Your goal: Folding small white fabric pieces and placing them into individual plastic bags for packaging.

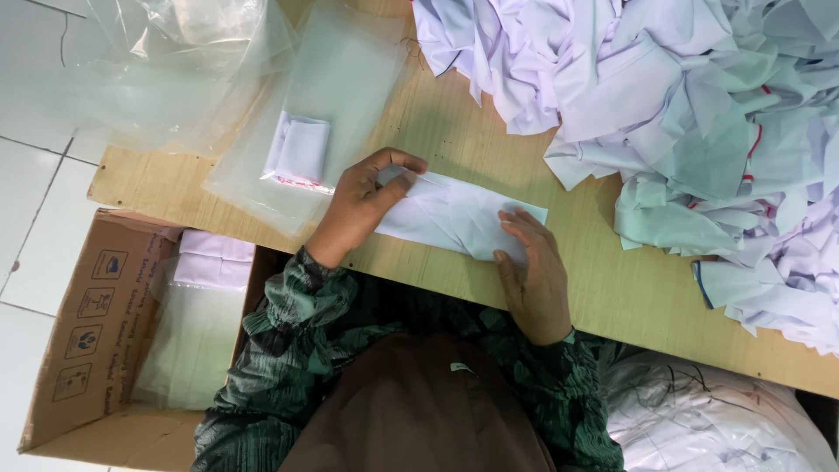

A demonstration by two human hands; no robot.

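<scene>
A white garment [454, 214] lies folded into a long strip on the wooden table [603, 288]. My left hand [363, 203] pinches the strip's left end between thumb and fingers. My right hand [533, 271] lies flat with its fingers pressing on the strip's right end. To the left, a small folded white cloth [300, 150] rests on a stack of clear plastic bags [328, 83].
A big heap of crumpled white garments [682, 96] covers the table's right side. An open cardboard box [83, 341] with bagged white items stands at lower left. More loose clear plastic [166, 61] lies at top left, and a sack of white cloth [725, 419] at lower right.
</scene>
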